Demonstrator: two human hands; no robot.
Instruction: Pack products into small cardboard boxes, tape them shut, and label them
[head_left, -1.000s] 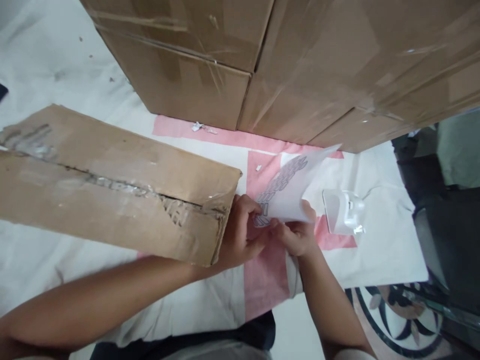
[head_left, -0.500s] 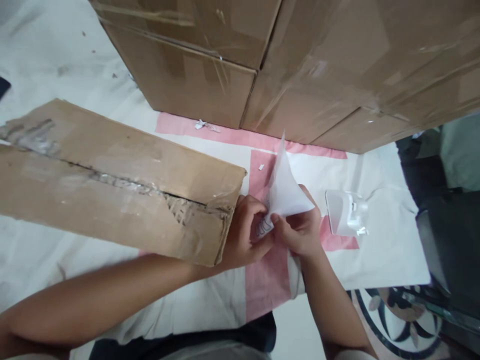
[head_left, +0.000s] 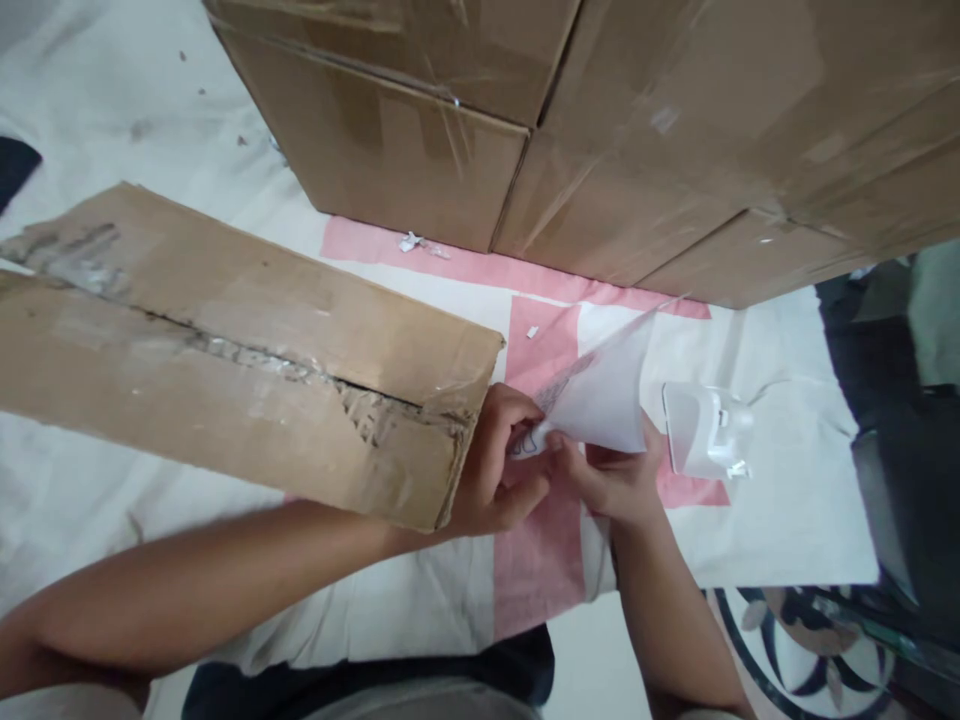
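Note:
Between my two hands is a thin white sheet of paper [head_left: 609, 395] with some dark print near its lower left corner. My left hand [head_left: 501, 465] pinches that printed corner, its fingers curled. My right hand [head_left: 611, 475] grips the lower edge with the thumb on top, and its other fingers are partly hidden behind the sheet. The sheet bends up and away to the right. Right beside my left hand is the end of a long cardboard box [head_left: 300, 370], its seam torn and taped; it overlaps my left wrist from view.
Large taped cardboard boxes [head_left: 420, 160] stand stacked at the back. A clear plastic tape dispenser-like piece [head_left: 709, 430] lies to the right on the pink and white cloth [head_left: 795, 520]. Small paper scraps [head_left: 411, 242] lie near the stack. Dark objects [head_left: 911, 480] stand at the far right.
The paper's free upper part has swung to the right and flattened out. Both hands keep hold of it in nearly the same place. The view has shifted slightly.

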